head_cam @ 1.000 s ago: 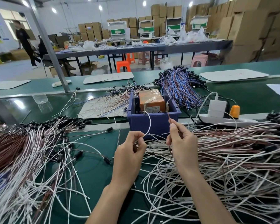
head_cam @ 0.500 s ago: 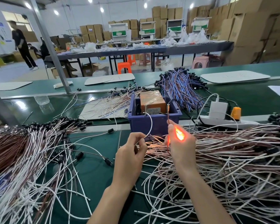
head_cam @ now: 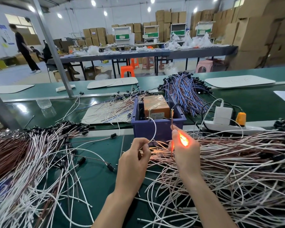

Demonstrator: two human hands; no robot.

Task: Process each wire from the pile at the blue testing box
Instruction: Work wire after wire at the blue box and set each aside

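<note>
Along the left edge of the surface (head_cam: 97, 181) lies a spread heap of white and brown wires (head_cam: 31, 162), many with black caps at their far ends. Just right of it, your left hand (head_cam: 133, 163) has its fingers curled and pinches a white lead (head_cam: 154, 129) between thumb and forefinger. The lead arcs up and away from you to the left post (head_cam: 149, 113) at the near rim of the blue testing box (head_cam: 158, 129). The box stands mid-surface, directly beyond both hands. Your right hand (head_cam: 186, 150) pinches the brown lead (head_cam: 172, 123), held near upright against the right post (head_cam: 172, 112). An orange glow (head_cam: 183, 139) shines through its fingers, so the wire's lamp seems lit. The right pile (head_cam: 237, 170), probably the untested stock, fans toward the right edge, beneath that wrist. The next move likely draws both leads back toward you. Your left hand is nearer the heap, your right nearer the right pile.
</note>
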